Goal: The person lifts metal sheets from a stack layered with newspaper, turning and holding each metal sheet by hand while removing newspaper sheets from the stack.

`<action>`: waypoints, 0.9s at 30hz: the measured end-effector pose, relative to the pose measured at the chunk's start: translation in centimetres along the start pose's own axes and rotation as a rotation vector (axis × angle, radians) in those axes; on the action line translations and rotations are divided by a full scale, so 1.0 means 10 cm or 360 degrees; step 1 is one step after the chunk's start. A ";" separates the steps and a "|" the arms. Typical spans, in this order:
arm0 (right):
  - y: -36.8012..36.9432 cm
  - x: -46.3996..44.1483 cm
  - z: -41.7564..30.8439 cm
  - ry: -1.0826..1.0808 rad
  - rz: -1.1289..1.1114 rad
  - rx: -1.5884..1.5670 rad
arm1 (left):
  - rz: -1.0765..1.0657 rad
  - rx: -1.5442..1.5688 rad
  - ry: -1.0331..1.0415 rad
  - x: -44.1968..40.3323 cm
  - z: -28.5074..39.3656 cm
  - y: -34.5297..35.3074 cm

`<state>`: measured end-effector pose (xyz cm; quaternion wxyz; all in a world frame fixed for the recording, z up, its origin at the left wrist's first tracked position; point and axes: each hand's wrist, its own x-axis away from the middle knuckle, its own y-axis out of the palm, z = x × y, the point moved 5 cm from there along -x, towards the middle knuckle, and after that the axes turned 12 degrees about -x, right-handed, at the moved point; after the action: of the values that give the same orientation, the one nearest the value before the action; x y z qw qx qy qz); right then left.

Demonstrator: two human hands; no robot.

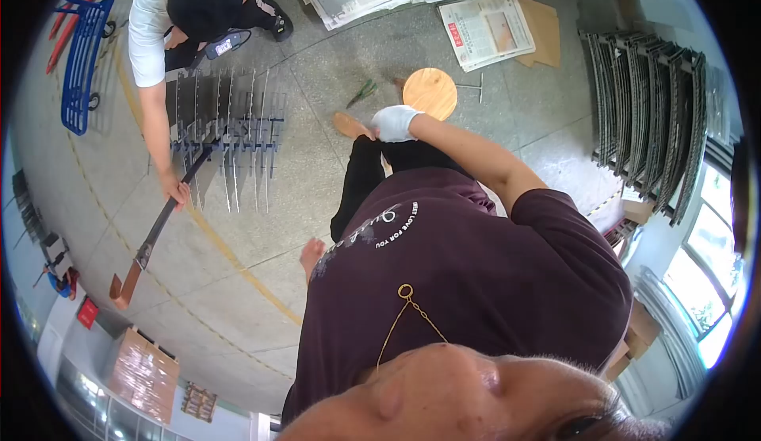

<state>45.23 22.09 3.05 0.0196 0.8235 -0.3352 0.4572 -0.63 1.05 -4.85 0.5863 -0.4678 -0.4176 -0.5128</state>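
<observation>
- A dark maroon shirt (476, 274) with white lettering fills the near view, a gold chain (406, 292) hanging over it
- The left hand (311, 257), bare, shows past the shirt's edge and is partly hidden by it; cannot tell whether it is spread or closed
- The right hand (396, 122), in a white glove, is by the black trousers (357, 187); cannot tell whether its fingers pinch anything
- The round wooden stool (430, 92) stands just beyond the right hand; cannot tell whether they touch
- The green-handled tool (362, 92) lies on the floor left of the stool, a T-shaped metal rod (480, 88) to its right
- Farther left, a co-worker's hand (176, 193) grips a long dark bar (162, 220) beside a metal rack (230, 139)
- Beyond, a newspaper (485, 32) overlaps brown cardboard (543, 32)
</observation>
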 end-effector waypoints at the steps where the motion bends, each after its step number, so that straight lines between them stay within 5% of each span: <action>1: 0.06 0.10 -0.03 0.0003 -0.0009 0.0023 | -0.0005 0.0015 -0.0045 0.13 -0.15 0.08; 2: -0.52 -0.50 -0.45 -0.0169 0.0080 0.0100 | 0.0064 -0.0080 0.0211 -0.17 1.05 0.19; 9: -1.10 -0.81 -0.22 -0.0217 -0.0068 0.0339 | 0.0135 -0.0114 0.0642 0.02 2.29 1.21; 14: -1.57 -1.31 0.07 -0.0289 -0.0329 0.0518 | 0.0420 0.0285 0.0429 -0.15 1.92 1.46; 16: -1.78 -1.55 0.25 -0.0336 -0.0389 0.0434 | 0.0622 0.0490 0.0099 -0.05 1.81 1.85; 21: -2.22 -2.25 0.95 -0.0278 -0.0412 0.0238 | 0.0264 0.0030 -0.0687 -0.76 0.81 2.92; 27: -2.20 -3.04 1.44 -0.0121 -0.0348 -0.0079 | 0.0378 -0.1101 0.0489 -1.35 1.94 3.93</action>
<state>57.55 50.53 -22.56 0.0771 0.8712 -0.2550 0.4123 36.48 24.24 -18.52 0.5051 -0.6005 -0.0704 -0.6159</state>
